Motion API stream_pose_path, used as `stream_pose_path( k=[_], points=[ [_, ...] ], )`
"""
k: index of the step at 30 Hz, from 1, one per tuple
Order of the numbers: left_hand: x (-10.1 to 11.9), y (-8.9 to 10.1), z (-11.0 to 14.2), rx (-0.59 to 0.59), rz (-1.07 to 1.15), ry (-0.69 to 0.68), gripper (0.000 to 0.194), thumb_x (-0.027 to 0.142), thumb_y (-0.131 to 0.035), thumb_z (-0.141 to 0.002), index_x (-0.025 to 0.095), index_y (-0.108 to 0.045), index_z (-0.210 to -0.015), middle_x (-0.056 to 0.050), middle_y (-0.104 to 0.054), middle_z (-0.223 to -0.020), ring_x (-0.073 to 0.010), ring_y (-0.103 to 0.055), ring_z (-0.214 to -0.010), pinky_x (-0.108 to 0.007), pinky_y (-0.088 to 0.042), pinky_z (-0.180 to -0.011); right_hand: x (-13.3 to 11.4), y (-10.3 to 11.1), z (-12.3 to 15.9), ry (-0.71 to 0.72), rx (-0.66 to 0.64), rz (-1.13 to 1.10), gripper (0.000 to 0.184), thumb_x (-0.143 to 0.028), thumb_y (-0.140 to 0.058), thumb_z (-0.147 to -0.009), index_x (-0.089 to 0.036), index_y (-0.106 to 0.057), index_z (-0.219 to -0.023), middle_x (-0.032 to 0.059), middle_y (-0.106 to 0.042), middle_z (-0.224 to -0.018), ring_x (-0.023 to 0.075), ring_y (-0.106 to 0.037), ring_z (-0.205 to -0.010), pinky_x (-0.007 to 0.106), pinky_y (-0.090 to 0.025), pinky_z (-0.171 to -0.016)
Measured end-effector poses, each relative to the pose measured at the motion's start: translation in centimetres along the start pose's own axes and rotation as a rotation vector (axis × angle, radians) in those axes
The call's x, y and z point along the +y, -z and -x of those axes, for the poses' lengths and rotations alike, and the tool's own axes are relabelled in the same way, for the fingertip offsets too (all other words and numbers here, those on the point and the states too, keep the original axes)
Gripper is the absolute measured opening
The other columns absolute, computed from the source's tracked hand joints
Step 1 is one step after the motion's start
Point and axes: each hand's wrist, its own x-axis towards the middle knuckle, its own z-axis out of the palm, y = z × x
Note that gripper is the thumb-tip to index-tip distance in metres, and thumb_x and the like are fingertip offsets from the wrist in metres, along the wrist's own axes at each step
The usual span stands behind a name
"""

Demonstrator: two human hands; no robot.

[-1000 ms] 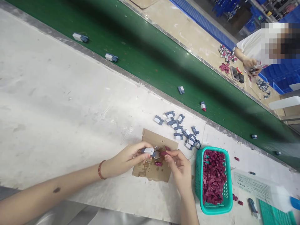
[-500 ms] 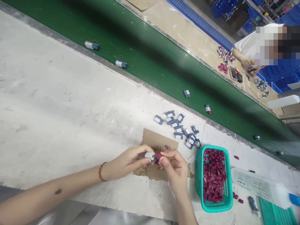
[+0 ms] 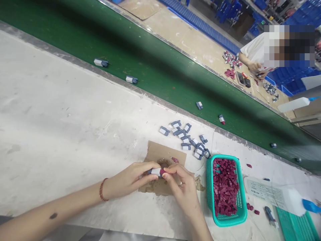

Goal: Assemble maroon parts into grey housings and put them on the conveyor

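My left hand (image 3: 126, 178) is closed around a small white and blue-grey plastic part (image 3: 155, 172), its thumb and fingers along the sides. At the part's right end sits a small maroon piece (image 3: 162, 171), pinched by the thumb and fingertips of my right hand (image 3: 184, 187). The maroon piece touches the white section; how deep it goes in cannot be seen. Beneath both hands lies a brown cardboard sheet (image 3: 155, 152) with a dark wet-looking patch and another maroon piece (image 3: 175, 160) on it.
Several similar blue-grey and white parts (image 3: 186, 140) lie beyond the cardboard. To the right stands a green basket (image 3: 243, 219) of maroon pieces, beside a labelled bottle (image 3: 291, 199). A green conveyor belt (image 3: 160, 80) carrying spaced parts crosses behind; a co-worker's hand (image 3: 254, 66) works across it.
The maroon piece has moved left against the white part's end, covering the opening that showed before. My hands have come closer together. The whole view has shifted slightly.
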Motion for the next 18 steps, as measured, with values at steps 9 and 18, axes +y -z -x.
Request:
stream_pose_path(
  k=[9, 18],
  points=[
    [3.2, 1.6, -6.5, -0.056, -0.194, -0.203, 0.025, 0.033, -0.044, -0.094, 0.019, -0.064, -0.097, -0.007, -0.067, -0.096, -0.0205, -0.061, -0.090, -0.027, -0.047, -0.079, 0.4, 2.3, 1.8, 0.112, 0.319, 0.194, 0.016, -0.020, -0.052, -0.092, -0.022, -0.065, -0.101, 0.0069, -0.066, -0.097, 0.0193, -0.064, -0.093, 0.030, -0.051, -0.079],
    [0.1, 7.5, -23.3, 0.347, -0.716, -0.088, 0.034, 0.037, -0.044, -0.085, 0.016, -0.066, -0.101, -0.013, -0.068, -0.106, -0.0323, -0.057, -0.103, -0.045, -0.041, -0.095, 5.2, 11.8, 7.6, -0.069, 0.526, 0.670, 0.018, -0.022, -0.047, -0.093, -0.022, -0.065, -0.098, 0.0073, -0.065, -0.095, 0.0240, -0.059, -0.091, 0.038, -0.048, -0.079]
  ],
)
